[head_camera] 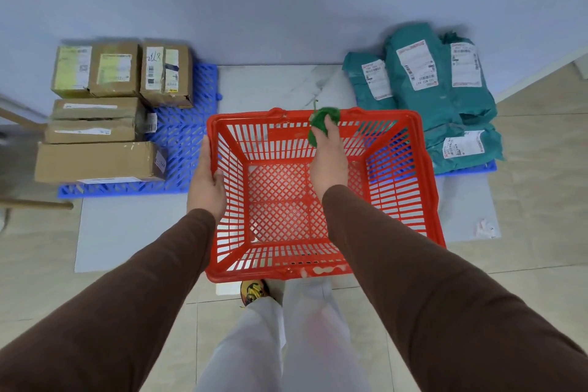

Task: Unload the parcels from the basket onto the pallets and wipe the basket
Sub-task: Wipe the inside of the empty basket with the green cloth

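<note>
A red plastic basket (423,188) sits in the middle of the view with nothing inside it. My left hand (206,181) grips its left rim, fingers curled over the edge. My right hand (329,153) reaches inside the basket and holds a green cloth (321,122) against the upper part of the far wall. Several brown cardboard parcels (101,162) lie on a blue pallet (178,137) at the left. Several teal bag parcels (426,86) are stacked on another blue pallet (477,169) at the right.
A pale wall stands behind both pallets. Grey mats (127,232) and beige floor tiles lie under the basket. My legs and one shoe (253,291) show below the basket's near edge. A wooden stick (35,204) lies at the far left.
</note>
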`<state>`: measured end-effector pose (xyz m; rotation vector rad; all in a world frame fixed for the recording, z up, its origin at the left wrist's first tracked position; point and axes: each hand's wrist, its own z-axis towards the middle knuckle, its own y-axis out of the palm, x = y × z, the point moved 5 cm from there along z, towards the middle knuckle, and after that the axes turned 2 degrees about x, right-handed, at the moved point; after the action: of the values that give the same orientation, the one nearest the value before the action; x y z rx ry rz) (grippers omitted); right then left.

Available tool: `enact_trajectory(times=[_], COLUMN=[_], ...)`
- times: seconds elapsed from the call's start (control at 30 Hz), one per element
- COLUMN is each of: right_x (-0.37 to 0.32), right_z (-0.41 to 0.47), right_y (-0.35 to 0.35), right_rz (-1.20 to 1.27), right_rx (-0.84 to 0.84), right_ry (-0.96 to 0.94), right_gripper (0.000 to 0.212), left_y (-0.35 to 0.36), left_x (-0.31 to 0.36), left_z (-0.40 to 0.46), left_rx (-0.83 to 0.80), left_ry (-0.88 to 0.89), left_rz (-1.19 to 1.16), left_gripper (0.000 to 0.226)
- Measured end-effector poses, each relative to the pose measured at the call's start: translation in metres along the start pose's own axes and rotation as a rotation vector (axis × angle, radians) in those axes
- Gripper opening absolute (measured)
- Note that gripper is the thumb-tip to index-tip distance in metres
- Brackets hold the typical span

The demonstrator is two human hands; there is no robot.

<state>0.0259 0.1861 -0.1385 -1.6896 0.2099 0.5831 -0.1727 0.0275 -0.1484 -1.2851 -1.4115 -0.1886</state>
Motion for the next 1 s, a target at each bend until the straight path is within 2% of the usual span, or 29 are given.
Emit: enact_trajectory(times=[0.13, 0.23, 0.3, 0.37, 0.43, 0.53, 0.6, 0.67, 0.73, 0.87, 1.0], right_x=[0.008, 0.016, 0.026, 0.04, 0.056, 0.063, 0.048, 0.025, 0.006, -0.034, -0.09], right_z=[-0.021, -0.027, -0.027, -0.022, -0.012, 0.003, 0.019, 0.027, 0.027, 0.022, 0.008], right_y=[0.02, 0.008, -0.003, -0.01, -0.008, 0.002, 0.004, 0.003, 0.014, 0.055, 0.097], right_rz=[0.25, 0.547, 0.867, 1.169, 1.34, 1.357, 1.399, 1.335, 1.345, 1.3, 1.218], right_rx=[-0.27, -0.284, -0.156, 0.05, 0.215, 0.256, 0.248, 0.213, 0.164, -0.085, -0.353], right_ry=[0.097, 0.299, 0.536, 0.754, 0.915, 1.042, 0.97, 0.906, 0.94, 0.954, 0.89], right_gripper=[0.055, 0.047, 0.042, 0.044, 0.05, 0.046, 0.044, 0.038, 0.032, 0.046, 0.039], left_y=[-0.004, -0.009, -0.01, -0.008, -0.003, -0.002, -0.003, -0.004, -0.004, -0.004, -0.003], left_x=[0.006, -0.001, -0.008, -0.013, -0.016, -0.015, -0.017, -0.018, -0.018, -0.018, -0.021], left_z=[-0.001, -0.008, -0.02, -0.034, -0.042, -0.044, -0.042, -0.04, -0.039, -0.038, -0.037], left_rx=[-0.055, -0.083, -0.078, -0.049, -0.017, 0.02, 0.02, 0.004, -0.012, -0.023, -0.02], left_ry=[-0.016, -0.083, -0.128, -0.169, -0.175, -0.134, -0.107, -0.082, -0.066, -0.076, -0.099], left_rz=[-0.007, -0.003, -0.007, -0.024, -0.03, -0.025, -0.016, 0.009, 0.031, 0.037, 0.061], left_gripper=[0.069, 0.078, 0.083, 0.086, 0.083, 0.07, 0.067, 0.068, 0.07, 0.072, 0.072])
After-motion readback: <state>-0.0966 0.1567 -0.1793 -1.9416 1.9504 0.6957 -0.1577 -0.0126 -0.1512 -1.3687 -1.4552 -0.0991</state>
